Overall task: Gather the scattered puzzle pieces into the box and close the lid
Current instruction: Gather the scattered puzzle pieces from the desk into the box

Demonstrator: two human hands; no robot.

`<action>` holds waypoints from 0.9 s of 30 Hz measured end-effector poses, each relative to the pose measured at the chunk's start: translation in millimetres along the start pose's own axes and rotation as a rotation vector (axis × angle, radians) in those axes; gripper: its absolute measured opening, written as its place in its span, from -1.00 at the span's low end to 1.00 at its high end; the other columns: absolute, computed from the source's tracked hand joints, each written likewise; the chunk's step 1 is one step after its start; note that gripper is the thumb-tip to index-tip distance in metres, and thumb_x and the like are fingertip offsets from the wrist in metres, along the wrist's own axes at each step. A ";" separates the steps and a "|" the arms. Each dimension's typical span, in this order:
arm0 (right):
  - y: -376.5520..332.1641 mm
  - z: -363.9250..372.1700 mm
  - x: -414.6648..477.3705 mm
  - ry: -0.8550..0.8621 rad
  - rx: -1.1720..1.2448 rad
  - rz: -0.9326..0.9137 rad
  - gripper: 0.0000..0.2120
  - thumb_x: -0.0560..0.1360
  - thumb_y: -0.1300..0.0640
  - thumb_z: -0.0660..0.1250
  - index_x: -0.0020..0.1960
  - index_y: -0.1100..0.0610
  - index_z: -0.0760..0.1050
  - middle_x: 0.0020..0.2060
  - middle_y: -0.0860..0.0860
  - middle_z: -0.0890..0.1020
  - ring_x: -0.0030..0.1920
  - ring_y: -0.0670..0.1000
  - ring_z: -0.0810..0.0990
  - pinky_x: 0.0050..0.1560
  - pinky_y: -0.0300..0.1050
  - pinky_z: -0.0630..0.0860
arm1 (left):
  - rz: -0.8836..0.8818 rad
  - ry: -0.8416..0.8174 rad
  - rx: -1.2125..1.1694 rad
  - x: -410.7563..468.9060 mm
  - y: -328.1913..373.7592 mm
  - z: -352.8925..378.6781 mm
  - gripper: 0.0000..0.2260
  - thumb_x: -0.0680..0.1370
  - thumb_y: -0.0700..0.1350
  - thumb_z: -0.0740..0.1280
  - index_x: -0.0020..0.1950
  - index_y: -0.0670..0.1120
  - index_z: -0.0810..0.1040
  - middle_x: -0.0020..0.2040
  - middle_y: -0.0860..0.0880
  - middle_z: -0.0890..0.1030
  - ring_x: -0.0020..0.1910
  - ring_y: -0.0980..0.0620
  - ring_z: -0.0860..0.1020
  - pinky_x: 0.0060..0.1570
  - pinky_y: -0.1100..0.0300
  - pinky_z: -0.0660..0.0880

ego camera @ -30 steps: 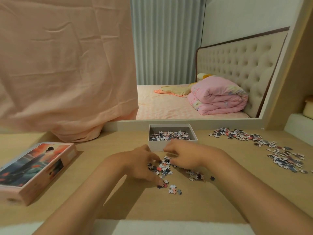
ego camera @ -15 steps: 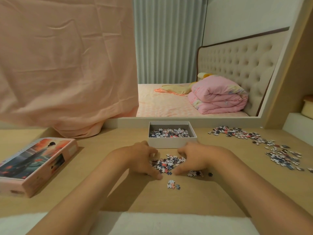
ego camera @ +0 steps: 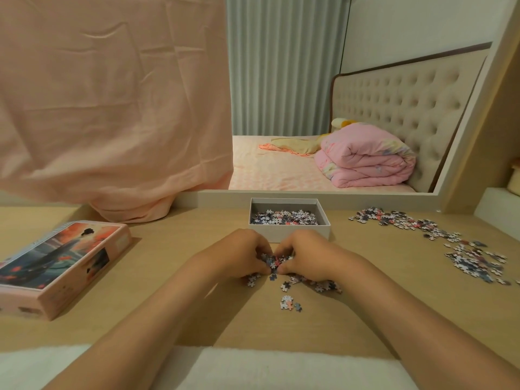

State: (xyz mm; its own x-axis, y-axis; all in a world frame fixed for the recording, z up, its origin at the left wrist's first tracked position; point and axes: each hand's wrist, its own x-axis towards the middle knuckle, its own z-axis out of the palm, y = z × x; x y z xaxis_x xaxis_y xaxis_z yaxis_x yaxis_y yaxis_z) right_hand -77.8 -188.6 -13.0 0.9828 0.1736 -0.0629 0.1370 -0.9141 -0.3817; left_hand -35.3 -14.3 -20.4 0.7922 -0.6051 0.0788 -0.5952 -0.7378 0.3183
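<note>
In front of the white cardboard box (ego camera: pixel 289 232) I see my left grip (ego camera: pixel 242 256) and right grip (ego camera: pixel 305 256) both curled around one heap of small multicoloured puzzle pieces (ego camera: pixel 271 261) on the tan wooden bench (ego camera: pixel 168 257).

Left hand (ego camera: pixel 239 256) and right hand (ego camera: pixel 306 256) are cupping a clump of puzzle pieces (ego camera: pixel 272 261) between curled fingers, just in front of the open box (ego camera: pixel 289 234). The box is sitting upright on the table (ego camera: pixel 168 277), holding a layer of pieces (ego camera: pixel 284 217). Stray pieces (ego camera: pixel 323 285) are lying under and beside the hands, and a small cluster (ego camera: pixel 289 303) is sitting apart, nearer the camera. A long scatter (ego camera: pixel 450 243) is trailing along the table's right side. The lid (ego camera: pixel 56 263) is lying picture-side up at far left, well apart from the box. A pink cloth (ego camera: pixel 112 108) is hanging behind it.
</note>
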 end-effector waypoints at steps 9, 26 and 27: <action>4.8 -1.3 2.1 0.100 0.171 0.026 -0.83 0.45 0.08 0.52 0.04 -0.04 0.71 -0.40 -0.11 0.58 -0.57 -0.20 0.45 -0.52 -0.41 0.31 | -0.019 0.098 -0.217 4.4 -8.4 7.5 -0.86 0.42 -0.02 0.53 -0.06 0.00 0.69 -0.22 0.11 0.63 -0.30 0.22 0.49 -0.32 0.37 0.34; 23.7 -48.2 67.6 0.449 0.500 0.035 -0.85 0.47 0.22 0.48 0.01 0.05 0.69 -0.19 0.07 0.72 -0.26 0.11 0.70 -0.11 0.09 0.67 | -0.062 0.347 -0.481 81.7 -16.2 -35.4 -0.90 0.49 -0.17 0.46 0.00 -0.09 0.68 -0.18 -0.19 0.68 -0.23 -0.12 0.61 -0.06 -0.10 0.61; 26.3 -47.1 70.3 0.405 0.449 0.021 -0.80 0.48 0.21 0.47 0.09 0.05 0.68 -0.12 0.02 0.71 -0.19 0.09 0.69 -0.05 0.05 0.65 | -0.053 0.312 -0.436 83.2 -17.1 -33.7 -0.85 0.50 -0.17 0.45 0.06 -0.11 0.68 -0.13 -0.17 0.69 -0.19 -0.09 0.62 -0.04 -0.07 0.61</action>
State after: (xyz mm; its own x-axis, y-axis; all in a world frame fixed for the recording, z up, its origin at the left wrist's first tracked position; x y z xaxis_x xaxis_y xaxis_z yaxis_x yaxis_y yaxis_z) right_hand 0.8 -217.8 15.9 0.9658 -0.0769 0.2476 0.1378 -0.6565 -0.7416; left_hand 45.3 -41.9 12.6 0.8616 -0.4038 0.3075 -0.4946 -0.5320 0.6873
